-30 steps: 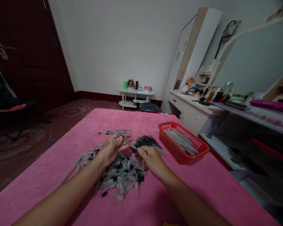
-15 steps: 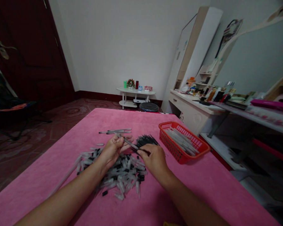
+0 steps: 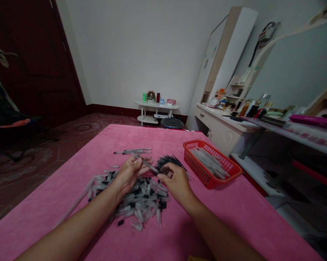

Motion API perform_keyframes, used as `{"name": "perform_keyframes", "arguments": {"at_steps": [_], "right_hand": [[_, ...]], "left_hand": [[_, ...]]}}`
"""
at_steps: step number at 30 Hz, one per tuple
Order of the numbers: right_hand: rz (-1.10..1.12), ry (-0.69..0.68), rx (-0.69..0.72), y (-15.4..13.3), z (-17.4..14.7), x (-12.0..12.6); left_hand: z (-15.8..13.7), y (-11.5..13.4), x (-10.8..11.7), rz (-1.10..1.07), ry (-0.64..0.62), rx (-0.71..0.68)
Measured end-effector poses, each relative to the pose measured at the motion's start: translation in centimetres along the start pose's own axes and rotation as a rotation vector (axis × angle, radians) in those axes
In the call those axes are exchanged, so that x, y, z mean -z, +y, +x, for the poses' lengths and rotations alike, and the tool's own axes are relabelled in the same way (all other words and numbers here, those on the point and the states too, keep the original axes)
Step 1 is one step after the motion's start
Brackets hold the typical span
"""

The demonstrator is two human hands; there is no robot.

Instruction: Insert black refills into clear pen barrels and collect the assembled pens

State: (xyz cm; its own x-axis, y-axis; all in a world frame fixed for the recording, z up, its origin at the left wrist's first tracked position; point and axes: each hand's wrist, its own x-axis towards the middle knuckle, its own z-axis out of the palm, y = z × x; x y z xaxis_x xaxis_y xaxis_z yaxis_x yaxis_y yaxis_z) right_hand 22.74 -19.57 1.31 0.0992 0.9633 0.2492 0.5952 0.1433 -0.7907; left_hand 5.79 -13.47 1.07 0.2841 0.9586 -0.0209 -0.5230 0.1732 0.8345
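Observation:
A pen (image 3: 150, 166) with a clear barrel slants between my two hands. My left hand (image 3: 129, 174) pinches its upper end between thumb and forefinger, the other fingers stretched out behind it. At the lower, dark end of the pen, my right hand (image 3: 177, 181) has its thumb and bent fingers closed. Under and beside the left hand spreads a heap of pen caps (image 3: 141, 197), clear and black. Past the right hand lies a bundle of dark, thin pen refills (image 3: 167, 160), partly covered by that hand. Several pens (image 3: 136, 150) lie together beyond the left hand.
To the right, a red basket (image 3: 211, 183) holds pale clear pen barrels (image 3: 211, 163). A long clear strip (image 3: 73, 206) lies left of the heap. Pink cloth (image 3: 234, 224) covers the table. A dressing table (image 3: 220, 125) stands off to the right, a low white stand (image 3: 156, 106) at the back.
My right hand's fingers have loosened and spread a little near the pen's lower end. The pen and my left hand have hardly moved.

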Motion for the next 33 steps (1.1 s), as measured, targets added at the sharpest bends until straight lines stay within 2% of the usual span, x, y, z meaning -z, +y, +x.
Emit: {"name": "perform_keyframes", "arguments": {"at_steps": [5, 10, 12, 15, 21, 25, 33], "right_hand": [[-0.033, -0.052, 0.002, -0.18, -0.19, 0.12], [-0.109, 0.002, -0.014, -0.01, -0.26, 0.05], [-0.124, -0.016, -0.007, 0.00, -0.26, 0.04], [-0.113, -0.066, -0.009, 0.07, -0.28, -0.01], [-0.084, 0.031, 0.007, 0.11, -0.29, -0.15], [0.022, -0.055, -0.030, 0.22, -0.20, -0.27], [0.005, 0.008, -0.026, 0.56, -0.07, -0.36]], "left_hand": [[-0.15, 0.01, -0.09, 0.010, -0.011, -0.008], [-0.16, -0.01, -0.10, 0.016, -0.015, -0.020], [-0.14, 0.04, -0.13, 0.016, -0.011, -0.028], [-0.19, 0.09, -0.22, 0.019, -0.011, -0.023], [-0.11, -0.05, -0.07, 0.003, -0.017, -0.027], [-0.07, -0.08, -0.01, 0.012, -0.029, -0.021], [0.01, -0.10, 0.09, 0.017, -0.024, -0.044]]}}
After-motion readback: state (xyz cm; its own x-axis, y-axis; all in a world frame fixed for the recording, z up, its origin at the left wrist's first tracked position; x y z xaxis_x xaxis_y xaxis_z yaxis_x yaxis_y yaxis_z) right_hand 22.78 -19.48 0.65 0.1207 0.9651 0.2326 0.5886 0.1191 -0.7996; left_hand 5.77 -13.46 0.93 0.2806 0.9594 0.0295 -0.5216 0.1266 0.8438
